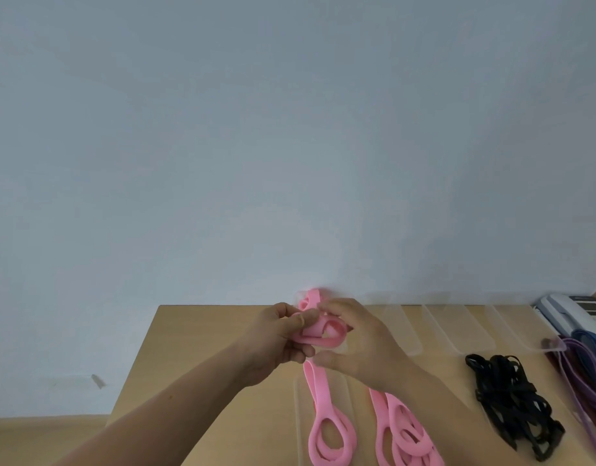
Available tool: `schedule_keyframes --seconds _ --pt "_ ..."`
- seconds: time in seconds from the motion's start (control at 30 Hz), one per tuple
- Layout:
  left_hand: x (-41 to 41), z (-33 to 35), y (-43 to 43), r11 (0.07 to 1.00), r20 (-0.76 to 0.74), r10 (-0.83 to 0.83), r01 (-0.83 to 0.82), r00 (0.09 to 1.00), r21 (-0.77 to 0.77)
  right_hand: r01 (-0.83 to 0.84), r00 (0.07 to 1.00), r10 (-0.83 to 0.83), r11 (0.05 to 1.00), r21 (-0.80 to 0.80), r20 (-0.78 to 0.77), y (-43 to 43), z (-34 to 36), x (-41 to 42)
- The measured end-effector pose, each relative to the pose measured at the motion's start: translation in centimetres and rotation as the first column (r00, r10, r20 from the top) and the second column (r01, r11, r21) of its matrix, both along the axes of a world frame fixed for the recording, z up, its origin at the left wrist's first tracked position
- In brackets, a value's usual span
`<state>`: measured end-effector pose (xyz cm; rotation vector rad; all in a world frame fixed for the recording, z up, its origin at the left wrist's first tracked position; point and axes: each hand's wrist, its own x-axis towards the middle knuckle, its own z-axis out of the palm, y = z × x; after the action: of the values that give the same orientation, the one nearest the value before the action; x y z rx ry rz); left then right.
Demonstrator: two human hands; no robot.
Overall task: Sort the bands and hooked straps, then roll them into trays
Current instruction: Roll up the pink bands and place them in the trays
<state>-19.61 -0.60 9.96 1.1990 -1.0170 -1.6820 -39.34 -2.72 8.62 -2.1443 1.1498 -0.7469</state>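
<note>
My left hand grips the partly rolled end of a pink band, thumb on top of the roll. My right hand curls round the same roll from the right, fingers over its top. The band's loose tail hangs down to the table and ends in a loop lying in a clear tray. More pink bands lie to the right of it. Another pink band sits rolled at the far edge of the table, behind my hands.
Several clear trays lie in a row along the back of the wooden table. A heap of black hooked straps lies right of centre, purple and blue bands further right. A phone stands at the far right corner.
</note>
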Motion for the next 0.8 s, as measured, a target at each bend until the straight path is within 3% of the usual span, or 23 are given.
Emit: schedule_keyframes --seconds 0.1,0.27,0.47,0.63,0.8 --pt "0.3 -0.3 -0.2 0.993 -0.017 -0.119 0.119 0.993 0.0 -0.024 0.991 0.005 0.99 -0.137 -0.132 0.0 -0.2 0.9" --pt "1.5 -2.2 -0.6 0.991 0.029 -0.101 0.097 0.994 0.096 -0.089 0.944 -0.002 0.962 -0.26 -0.33 -0.1 -1.3 1.3" --pt "1.2 -5.4 -1.5 0.978 0.139 -0.146 0.122 0.979 0.167 -0.068 0.907 -0.02 0.979 -0.192 -0.422 0.0 -4.1 1.6" --pt "-0.4 -7.9 -3.7 0.981 0.321 -0.13 0.076 0.938 0.176 -0.039 0.882 -0.005 0.996 -0.084 -0.471 -2.3 -6.8 0.2" --pt "-1.4 -10.1 -6.5 0.993 0.625 0.015 -0.087 0.781 0.085 -0.062 0.871 0.045 0.998 -0.02 -0.489 -7.8 -7.9 -0.7"
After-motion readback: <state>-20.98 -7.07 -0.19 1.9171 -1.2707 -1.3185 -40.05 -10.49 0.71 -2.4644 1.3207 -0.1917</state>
